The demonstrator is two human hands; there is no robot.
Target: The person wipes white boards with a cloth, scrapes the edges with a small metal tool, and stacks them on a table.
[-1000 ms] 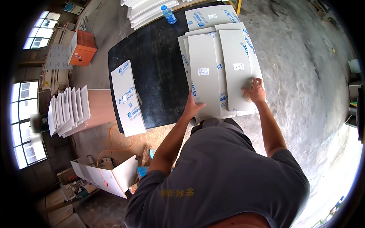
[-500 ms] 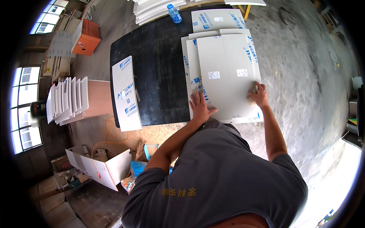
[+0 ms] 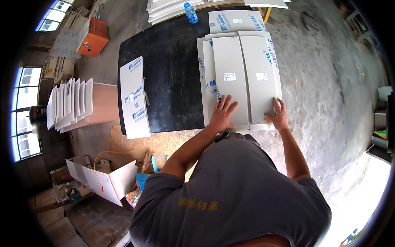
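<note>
Grey panels (image 3: 242,78) | left hand (image 3: 222,115) flat, open grip | right hand (image 3: 279,117) clasping edge

a stack of panels (image 3: 242,78) lies at the table's (image 3: 173,82) right edge, a single panel (image 3: 135,99) on its left edge, a bottle (image 3: 190,12) at the far edge.

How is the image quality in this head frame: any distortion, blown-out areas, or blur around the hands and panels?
Head view: strong fisheye bending, with the black table edges curved and dark corners; the windows and the lower-right floor are blown out; the left hand, right hand and grey panels look sharp and evenly lit.
</note>
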